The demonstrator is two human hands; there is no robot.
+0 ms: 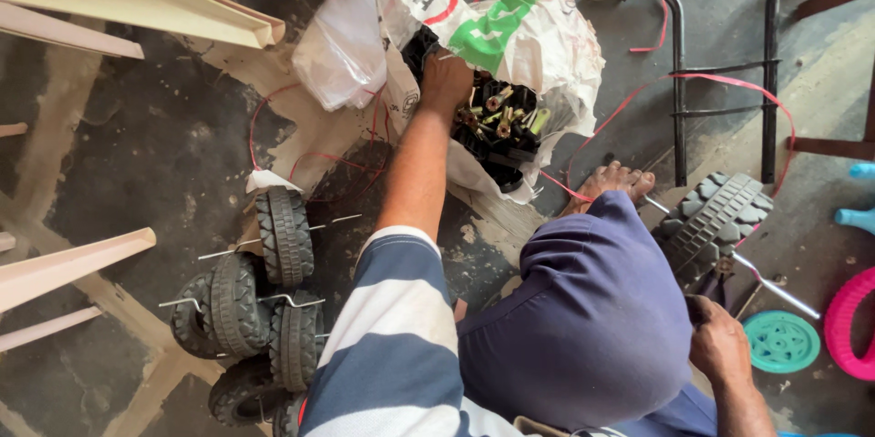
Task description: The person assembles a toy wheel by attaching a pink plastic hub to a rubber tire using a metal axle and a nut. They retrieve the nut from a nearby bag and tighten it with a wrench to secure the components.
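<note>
Reaching forward from the striped sleeve, the person's left hand (446, 82) goes into the mouth of a white woven sack (538, 41) that lies open on the dark concrete floor (146, 154); its fingers curl down among the small black wheel parts with brass-coloured pins (499, 120) that fill the sack, but they are buried, so whether they have closed on a piece cannot be told. The right hand (720, 341) rests low beside the blue-clad knee, next to a large grey treaded wheel on a metal axle (715, 218); the hand seems loosely curled near a dark tool or rod, though what it has hold of, if anything, is hidden. To the person's left stands a cluster of small black tyres with wire axles (251, 309), close together and some touching; a red strap (638, 91) loops over the floor past a black tube frame (679, 82); a teal disc (781, 341) and a pink ring (848, 323) lie at the right edge. Judged from this one head view, the step in hand is picking a part out of the sack; the next move would call for a firm pinch on one piece and a clean lift clear of the sack's rim.
</note>
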